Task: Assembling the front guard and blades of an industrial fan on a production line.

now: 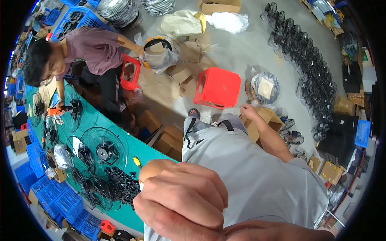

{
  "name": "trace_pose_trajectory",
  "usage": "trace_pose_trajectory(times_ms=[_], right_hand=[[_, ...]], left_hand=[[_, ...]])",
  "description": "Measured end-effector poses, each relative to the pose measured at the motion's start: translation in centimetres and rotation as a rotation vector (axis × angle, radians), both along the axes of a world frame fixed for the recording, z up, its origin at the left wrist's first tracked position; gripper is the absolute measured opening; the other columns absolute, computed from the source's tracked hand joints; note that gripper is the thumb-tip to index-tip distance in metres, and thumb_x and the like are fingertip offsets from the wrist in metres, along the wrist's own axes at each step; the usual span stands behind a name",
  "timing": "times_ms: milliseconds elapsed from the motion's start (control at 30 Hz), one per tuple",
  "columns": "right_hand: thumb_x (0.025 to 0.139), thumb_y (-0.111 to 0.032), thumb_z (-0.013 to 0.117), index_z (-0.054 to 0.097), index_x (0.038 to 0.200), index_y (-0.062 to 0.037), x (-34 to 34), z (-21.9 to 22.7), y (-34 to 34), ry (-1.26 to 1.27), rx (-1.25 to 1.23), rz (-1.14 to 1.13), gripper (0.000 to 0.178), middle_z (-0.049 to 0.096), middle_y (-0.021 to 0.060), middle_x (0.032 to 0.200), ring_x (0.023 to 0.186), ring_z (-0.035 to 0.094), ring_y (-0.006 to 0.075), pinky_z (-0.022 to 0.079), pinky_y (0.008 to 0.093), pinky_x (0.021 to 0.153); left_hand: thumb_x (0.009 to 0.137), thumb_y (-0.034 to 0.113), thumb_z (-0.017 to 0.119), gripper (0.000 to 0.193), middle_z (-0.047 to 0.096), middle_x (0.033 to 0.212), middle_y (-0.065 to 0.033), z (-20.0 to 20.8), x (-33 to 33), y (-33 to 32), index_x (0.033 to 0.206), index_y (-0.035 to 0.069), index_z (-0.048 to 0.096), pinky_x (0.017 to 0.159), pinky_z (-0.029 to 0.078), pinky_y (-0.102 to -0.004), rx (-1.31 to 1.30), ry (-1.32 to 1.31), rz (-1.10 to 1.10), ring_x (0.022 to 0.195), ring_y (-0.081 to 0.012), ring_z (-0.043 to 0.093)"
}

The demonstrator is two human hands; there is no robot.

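Note:
My left hand (181, 197) is raised very close, its fingers curled tightly; whatever they may hold is hidden. Skin at the lower edge is too close to make out. My right hand (249, 111) hangs by my side near a red stool (221, 86), loosely closed with nothing visible in it. Beyond my left hand, a yellow-handled tool (137, 162) lies on the green table (150, 149). Beside it are a heap of black plastic parts (120, 180) and a round black fan grille with a motor (105, 152). More fan parts crowd the table's near left end.
At the far left a co-worker holds an orange power driver (55, 111) at a fan; their other hand touches a plastic-wrapped coil of grilles (161, 56). Cardboard boxes (171, 138) stand beside the table. Rows of black fan parts (305, 60) line the floor at right. Blue crates (52, 193) stand left.

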State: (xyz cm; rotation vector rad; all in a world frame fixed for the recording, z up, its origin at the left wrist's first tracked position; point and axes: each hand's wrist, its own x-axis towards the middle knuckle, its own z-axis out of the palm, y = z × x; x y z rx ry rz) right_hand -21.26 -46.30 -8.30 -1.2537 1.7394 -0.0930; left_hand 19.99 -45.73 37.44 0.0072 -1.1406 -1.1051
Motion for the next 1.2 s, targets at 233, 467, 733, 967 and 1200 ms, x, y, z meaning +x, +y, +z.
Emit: trace_pose_trajectory(times_ms=[233, 467, 733, 967, 1200], right_hand=[[0.094, -0.025, 0.061, 0.07, 0.097, -0.0066, -4.3, 0.1, 8.3, -0.026, 0.256, -0.451, 0.021, 0.067, 0.0022, 0.081, 0.065, 0.06, 0.0123, 0.042, 0.0267, 0.051], [0.095, -0.028, 0.061, 0.067, 0.092, -0.0104, -6.3, -2.4, 10.7, -0.31, 0.264, -0.367, 0.018, 0.063, -0.0012, 0.077, 0.063, 0.056, 0.0087, 0.038, 0.023, 0.051], [0.093, -0.026, 0.061, 0.064, 0.084, -0.0061, -8.2, -4.4, 1.0, -0.252, 0.356, -0.309, 0.022, 0.057, -0.0008, 0.066, 0.057, 0.054, 0.0109, 0.041, 0.0255, 0.05], [0.098, -0.026, 0.059, 0.062, 0.094, -0.0086, -17.3, -7.6, -8.7, -0.5, 0.283, -0.287, 0.018, 0.058, -0.0014, 0.072, 0.056, 0.052, 0.008, 0.035, 0.0234, 0.043], [0.086, -0.016, 0.062, 0.062, 0.079, -0.0091, -20.6, -8.0, -15.6, -0.044, 0.214, 0.411, 0.009, 0.058, 0.0043, 0.065, 0.051, 0.057, 0.0216, 0.044, 0.0379, 0.046]], left_hand=[[0.091, 0.011, 0.07, 0.011, 0.062, 0.085, -0.0077, -1.0, 1.6, -1.1, 0.09, 0.004, 0.062, 0.06, 0.061, -0.0369, 0.211, 0.029, -0.399, 0.065, -0.0205, 0.067], [0.092, 0.031, 0.07, 0.028, 0.061, 0.09, -0.0063, -4.9, -4.6, -3.4, 0.094, 0.003, 0.068, 0.06, 0.054, -0.0294, 0.049, 0.039, -0.132, 0.069, -0.0168, 0.063], [0.089, 0.018, 0.07, 0.019, 0.069, 0.095, -0.0154, -20.0, -9.2, -7.3, 0.097, 0.001, 0.069, 0.074, 0.055, -0.04, 0.822, -1.168, 0.12, 0.08, -0.0303, 0.069], [0.086, 0.043, 0.067, 0.044, 0.069, 0.113, -0.0231, -44.5, -4.8, 5.7, 0.108, 0.006, 0.072, 0.094, 0.052, -0.047, 1.538, -1.596, 0.287, 0.108, -0.0379, 0.066], [0.09, 0.038, 0.062, 0.033, 0.072, 0.103, -0.012, -46.7, -6.4, 15.6, 0.092, 0.005, 0.068, 0.083, 0.055, -0.042, 1.776, -1.228, 0.59, 0.096, -0.0293, 0.068]])
